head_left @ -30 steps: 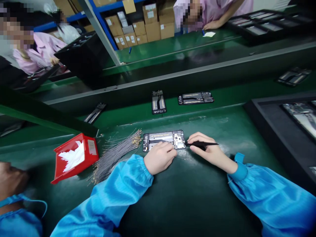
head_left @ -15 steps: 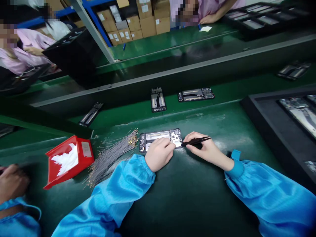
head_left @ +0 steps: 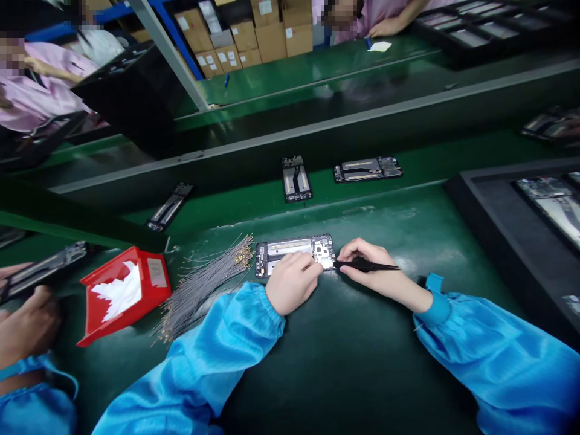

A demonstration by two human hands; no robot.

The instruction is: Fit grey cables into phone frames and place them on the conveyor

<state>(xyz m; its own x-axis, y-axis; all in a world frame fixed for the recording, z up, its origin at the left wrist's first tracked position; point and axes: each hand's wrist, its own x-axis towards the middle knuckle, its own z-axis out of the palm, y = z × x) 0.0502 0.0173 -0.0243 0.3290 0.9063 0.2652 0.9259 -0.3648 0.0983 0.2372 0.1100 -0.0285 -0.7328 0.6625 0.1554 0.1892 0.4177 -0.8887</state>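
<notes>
An opened phone (head_left: 291, 247) lies flat on the green bench, its circuit board showing at the right end. My left hand (head_left: 293, 281), fingers bent and closed, grips the phone's near edge and covers part of it; anything small under the fingertips is hidden. With my right hand (head_left: 369, 261) I hold black tweezers (head_left: 374, 266) at the phone's right end. Their dark tip touches or nearly touches the board's corner. To the left of the phone lies a bundle of thin grey cables (head_left: 206, 287) with gold-coloured ends.
A red bin (head_left: 156, 296) with white pieces stands left of the cables. A co-worker's hand (head_left: 34, 323) holds another phone (head_left: 45, 269) at far left. More opened phones (head_left: 296, 179) lie along the back strip. A black tray (head_left: 480, 229) with phones is at right.
The tweezers' rear end has swung lower and to the right, while my left hand stays on the phone. At far left, a phone has come into view in the co-worker's hands.
</notes>
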